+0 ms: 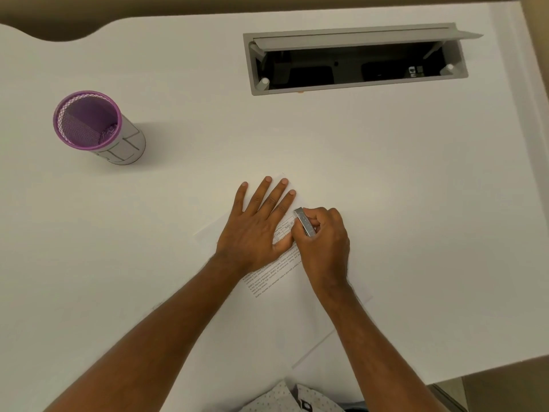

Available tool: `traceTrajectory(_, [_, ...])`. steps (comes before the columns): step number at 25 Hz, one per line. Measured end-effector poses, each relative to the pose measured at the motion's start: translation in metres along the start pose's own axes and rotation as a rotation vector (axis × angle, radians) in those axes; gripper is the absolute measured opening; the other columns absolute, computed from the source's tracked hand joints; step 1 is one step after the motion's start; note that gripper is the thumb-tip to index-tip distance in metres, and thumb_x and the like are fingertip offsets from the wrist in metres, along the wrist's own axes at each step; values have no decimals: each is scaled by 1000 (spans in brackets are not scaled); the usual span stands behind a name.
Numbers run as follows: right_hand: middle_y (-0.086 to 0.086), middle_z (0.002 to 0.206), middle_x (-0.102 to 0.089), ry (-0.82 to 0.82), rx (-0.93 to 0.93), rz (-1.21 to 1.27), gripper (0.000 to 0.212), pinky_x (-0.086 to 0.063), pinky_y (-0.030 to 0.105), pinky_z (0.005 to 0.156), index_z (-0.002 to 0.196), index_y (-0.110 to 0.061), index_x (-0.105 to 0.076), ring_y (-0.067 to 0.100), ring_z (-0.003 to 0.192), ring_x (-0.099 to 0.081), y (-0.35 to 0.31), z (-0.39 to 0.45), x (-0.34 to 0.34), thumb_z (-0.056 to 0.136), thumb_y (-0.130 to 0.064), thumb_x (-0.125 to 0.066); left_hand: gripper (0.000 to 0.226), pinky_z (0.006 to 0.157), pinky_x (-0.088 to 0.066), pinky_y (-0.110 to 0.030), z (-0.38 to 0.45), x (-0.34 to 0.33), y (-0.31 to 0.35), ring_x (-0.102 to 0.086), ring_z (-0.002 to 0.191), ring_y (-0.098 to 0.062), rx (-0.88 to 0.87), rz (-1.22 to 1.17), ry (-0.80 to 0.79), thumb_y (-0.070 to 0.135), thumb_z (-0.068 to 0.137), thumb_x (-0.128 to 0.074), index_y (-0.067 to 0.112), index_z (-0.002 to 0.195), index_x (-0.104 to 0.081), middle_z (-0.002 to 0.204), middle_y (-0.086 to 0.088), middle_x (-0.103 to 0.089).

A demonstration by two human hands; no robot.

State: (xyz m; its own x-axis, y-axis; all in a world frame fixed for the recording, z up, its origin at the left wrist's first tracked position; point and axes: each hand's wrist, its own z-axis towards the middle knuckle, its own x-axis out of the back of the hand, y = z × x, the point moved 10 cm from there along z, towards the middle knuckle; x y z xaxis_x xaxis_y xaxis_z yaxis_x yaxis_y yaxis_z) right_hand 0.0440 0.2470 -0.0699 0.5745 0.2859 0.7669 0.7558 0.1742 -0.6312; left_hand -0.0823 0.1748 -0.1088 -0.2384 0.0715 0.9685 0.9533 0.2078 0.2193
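Observation:
A printed sheet of paper [276,281] lies slanted on the white desk [208,84], with text lines and a small table on it. My left hand [255,227] rests flat on the sheet with its fingers spread and straight. Just to its right, my right hand [323,242] grips a small silver metal stapler-like tool [304,221], held at the paper's upper right edge beside my left index finger. Part of the sheet is hidden under both hands.
A purple mesh pen holder [89,121] with a paper wrap stands at the left. An open grey cable hatch [353,59] is sunk into the desk at the back right. Further white paper [320,346] lies under the printed sheet near the front edge.

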Motion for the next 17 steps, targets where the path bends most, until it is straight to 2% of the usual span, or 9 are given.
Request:
traceTrajectory(9, [5, 105, -68, 24, -64, 10, 41, -63, 36, 79, 115, -14, -66, 19, 85, -66, 2, -3, -4, 86, -42, -72, 86, 128, -4, -61, 1, 0, 1, 3, 162, -27, -6, -4, 10, 75, 97, -18, 25, 166, -7, 175, -2, 0])
traceTrajectory(17, [-2, 99, -68, 54, -74, 50, 31, -62, 31, 75, 111, -18, -69, 13, 82, -65, 4, -3, -2, 91, -41, -67, 84, 129, -3, -60, 0, -2, 0, 1, 162, -26, -6, 19, 52, 74, 99, -22, 25, 166, -9, 175, -2, -4])
